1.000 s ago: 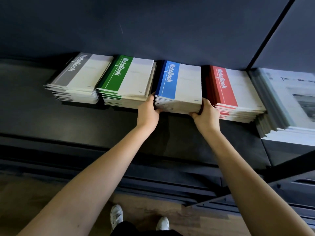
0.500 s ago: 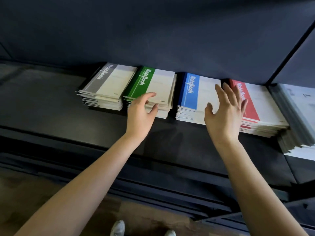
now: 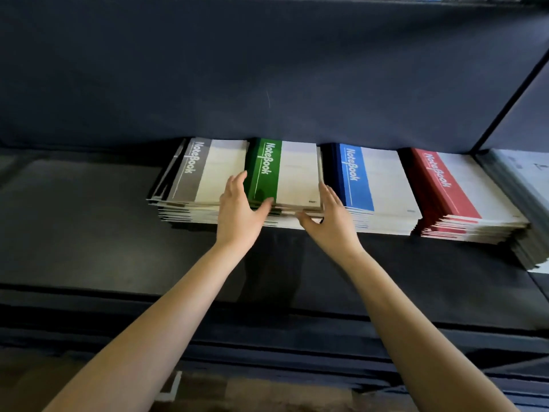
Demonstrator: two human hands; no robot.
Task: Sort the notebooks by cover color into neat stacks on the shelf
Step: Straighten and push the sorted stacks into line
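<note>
Row of four notebook stacks found on the dark matte shelf [image 3: 89,227], each top cover white with a coloured band marked "NoteBook". The green-banded stack [image 3: 297,173] stands second from the left. At its 9 o'clock lies the grey-banded stack [image 3: 193,179], close against it. At its 3 o'clock is the blue-banded stack [image 3: 365,179], just beside, with the red-banded stack [image 3: 445,188] beyond on the same bearing.

The left hand [image 3: 237,215] lies flat against the green stack's left side at 7 o'clock, fingers straight, thumb on the green band. The right hand [image 3: 334,218] lies flat against the right side at 5 o'clock, fingers straight, thumb at the front edge.

A pile of grey-edged printed sheets [image 3: 517,203] occupies the far 3 o'clock end.
</note>
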